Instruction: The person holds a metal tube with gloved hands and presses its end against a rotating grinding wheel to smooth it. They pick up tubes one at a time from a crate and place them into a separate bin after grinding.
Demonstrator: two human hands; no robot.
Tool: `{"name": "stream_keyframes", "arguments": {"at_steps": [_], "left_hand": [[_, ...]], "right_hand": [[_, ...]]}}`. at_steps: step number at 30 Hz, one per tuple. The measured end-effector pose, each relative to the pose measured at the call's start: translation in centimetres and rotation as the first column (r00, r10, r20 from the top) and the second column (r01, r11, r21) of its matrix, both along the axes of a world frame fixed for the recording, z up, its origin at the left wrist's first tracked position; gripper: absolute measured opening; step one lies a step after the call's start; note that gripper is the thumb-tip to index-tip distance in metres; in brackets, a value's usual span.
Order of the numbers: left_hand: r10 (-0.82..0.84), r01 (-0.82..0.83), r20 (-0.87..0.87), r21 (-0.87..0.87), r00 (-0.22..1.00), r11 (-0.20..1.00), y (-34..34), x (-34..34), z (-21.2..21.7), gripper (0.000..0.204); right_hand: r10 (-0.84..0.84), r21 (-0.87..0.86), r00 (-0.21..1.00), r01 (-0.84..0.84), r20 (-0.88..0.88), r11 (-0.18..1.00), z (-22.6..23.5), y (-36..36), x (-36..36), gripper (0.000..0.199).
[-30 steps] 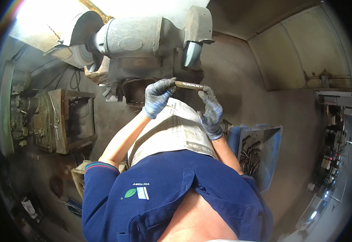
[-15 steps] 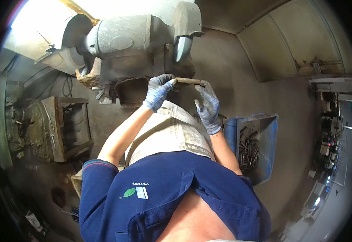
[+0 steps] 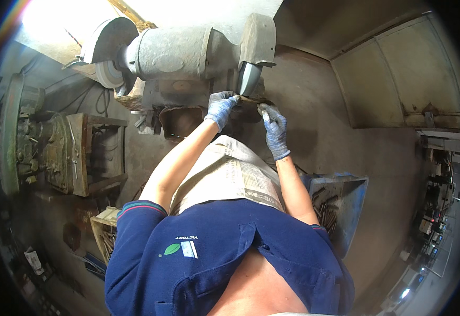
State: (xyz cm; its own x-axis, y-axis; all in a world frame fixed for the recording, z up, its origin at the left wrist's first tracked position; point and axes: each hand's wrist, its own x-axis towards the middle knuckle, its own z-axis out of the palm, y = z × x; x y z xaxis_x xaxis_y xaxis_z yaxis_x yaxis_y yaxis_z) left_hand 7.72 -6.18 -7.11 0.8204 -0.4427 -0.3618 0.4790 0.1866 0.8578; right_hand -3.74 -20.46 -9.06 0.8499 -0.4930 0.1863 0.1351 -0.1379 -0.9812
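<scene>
1. Grey-blue work gloves cover both hands; I see the left hand (image 3: 220, 107) and the right hand (image 3: 275, 129) raised to the bench grinder (image 3: 182, 52).
2. I see the left hand's fingers curled closed around one end of a short dark metal bar (image 3: 252, 100), which lies across under the grinder's right-hand wheel (image 3: 248, 78).
3. I see the right hand's fingers pinched closed on the bar's other end, the gloved wrist bent below it.
4. Compared with 0.5 s ago, I find the bar higher and closer in, now just under the right wheel; whether it touches the wheel I cannot tell.
5. Compared with 1 s ago, the 2 hands sit nearer together and the bar shows much shorter between them.
6. A folded sheet of newspaper (image 3: 230, 176) lies over my lap below the forearms, as it did before.
7. To my right a blue bin (image 3: 356, 195) holds metal pieces; to my left stand a wooden crate (image 3: 101, 152) and a green machine (image 3: 22, 137).
8. I also see the grinder's left wheel (image 3: 106, 73), pale and round, well apart from both hands.
</scene>
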Motion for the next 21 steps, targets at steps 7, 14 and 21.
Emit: {"name": "stream_keyframes", "arguments": {"at_steps": [7,14,21], "left_hand": [[0.002,0.001,-0.031,0.079,1.0,0.997,0.5,0.6,0.7,0.01],[0.059,-0.056,-0.023,0.091,0.998,0.994,2.6,0.9,1.3,0.007],[0.032,-0.037,0.148,0.027,0.988,0.999,5.0,1.5,-0.6,0.008]], "right_hand": [[0.062,0.002,0.996,-0.062,-0.067,0.998,-0.7,0.1,0.4,0.022],[0.12,0.026,0.992,-0.119,-0.043,0.993,0.0,2.2,1.6,0.023],[0.113,-0.012,0.992,-0.113,0.061,0.994,-0.1,3.8,1.6,0.024]]}}
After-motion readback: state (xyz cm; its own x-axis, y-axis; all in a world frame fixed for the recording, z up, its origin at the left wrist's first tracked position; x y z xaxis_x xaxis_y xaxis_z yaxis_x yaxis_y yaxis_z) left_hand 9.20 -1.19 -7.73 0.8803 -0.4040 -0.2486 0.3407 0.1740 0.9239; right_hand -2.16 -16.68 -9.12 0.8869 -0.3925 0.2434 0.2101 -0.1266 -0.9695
